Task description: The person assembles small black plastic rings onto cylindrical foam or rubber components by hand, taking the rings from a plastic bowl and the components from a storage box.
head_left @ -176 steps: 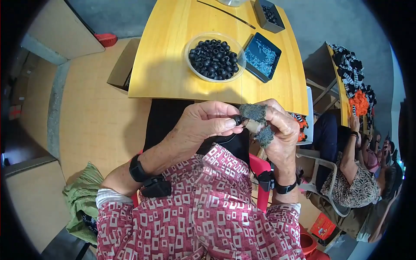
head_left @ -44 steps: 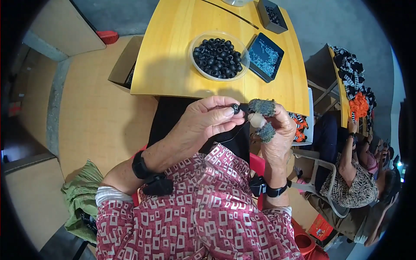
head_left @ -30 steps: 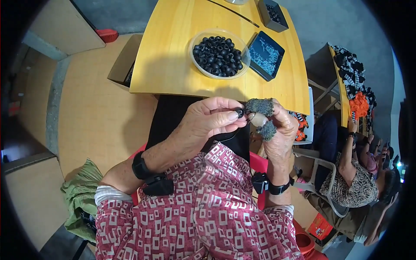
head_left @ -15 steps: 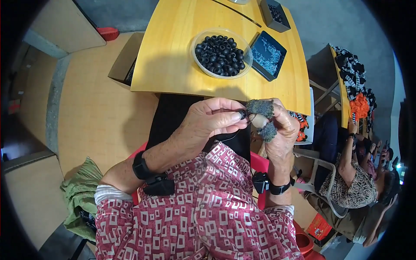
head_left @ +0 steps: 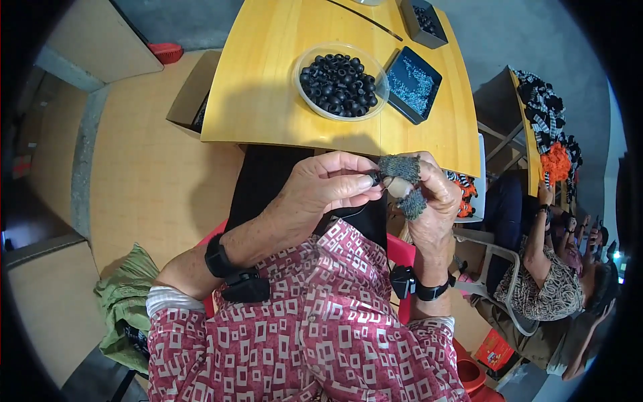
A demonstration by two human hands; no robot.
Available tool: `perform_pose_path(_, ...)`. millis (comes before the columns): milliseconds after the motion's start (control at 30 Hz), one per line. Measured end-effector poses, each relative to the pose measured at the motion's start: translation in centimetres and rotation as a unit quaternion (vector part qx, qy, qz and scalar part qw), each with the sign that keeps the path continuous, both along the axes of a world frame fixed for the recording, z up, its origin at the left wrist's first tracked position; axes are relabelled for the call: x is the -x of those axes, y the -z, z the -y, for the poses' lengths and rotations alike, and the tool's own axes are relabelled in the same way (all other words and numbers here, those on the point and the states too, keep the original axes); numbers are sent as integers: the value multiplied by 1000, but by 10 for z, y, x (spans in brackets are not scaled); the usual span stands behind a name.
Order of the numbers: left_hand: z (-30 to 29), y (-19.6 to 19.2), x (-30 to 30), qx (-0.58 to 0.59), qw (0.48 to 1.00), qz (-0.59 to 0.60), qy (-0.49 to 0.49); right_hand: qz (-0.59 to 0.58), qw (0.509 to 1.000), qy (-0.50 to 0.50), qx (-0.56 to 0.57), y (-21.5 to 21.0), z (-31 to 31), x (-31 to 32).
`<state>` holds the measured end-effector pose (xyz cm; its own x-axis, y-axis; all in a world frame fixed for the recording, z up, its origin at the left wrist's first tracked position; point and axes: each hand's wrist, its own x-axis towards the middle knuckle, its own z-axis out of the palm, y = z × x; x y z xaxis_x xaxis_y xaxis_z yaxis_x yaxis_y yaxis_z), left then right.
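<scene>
My left hand (head_left: 313,189) is closed, pinching a small black bead (head_left: 376,178) between thumb and fingertips in front of the table edge. Directly beside it, my right hand (head_left: 437,213) has its fingers curled in. Grey knitted fabric (head_left: 400,167) lies around its fingers, with a second grey knitted piece (head_left: 412,204) lower down. Between these shows a pale rounded tip (head_left: 400,187). What the right fingertips grip is hidden. A thin dark thread hangs below the left fingers. On the table ahead, a clear round tub (head_left: 301,94) holds many black beads.
Right of the tub is a black tray (head_left: 416,119) of small pale-blue bits. Behind it stand a dark box (head_left: 424,37) with beads and a thin rod (head_left: 366,18). Another person (head_left: 546,268) sits at the right near a table with striped and orange knitted items (head_left: 555,163).
Both hands stay nearly in place. The bead and the right hand's fingers have turned slightly, and the bead sits a little closer against the grey knit.
</scene>
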<state>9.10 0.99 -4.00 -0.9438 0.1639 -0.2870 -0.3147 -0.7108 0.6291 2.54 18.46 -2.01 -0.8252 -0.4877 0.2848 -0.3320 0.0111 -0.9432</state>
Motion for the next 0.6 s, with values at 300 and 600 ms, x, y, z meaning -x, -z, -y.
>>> perform_pose_path(300,-1,2,0,27,1000,6,-10,-56,996,10,-65,-4,1,-4)
perform_pose_path(600,-2,10,-1,36,999,18,-14,-32,999,23,-34,11,5,-12)
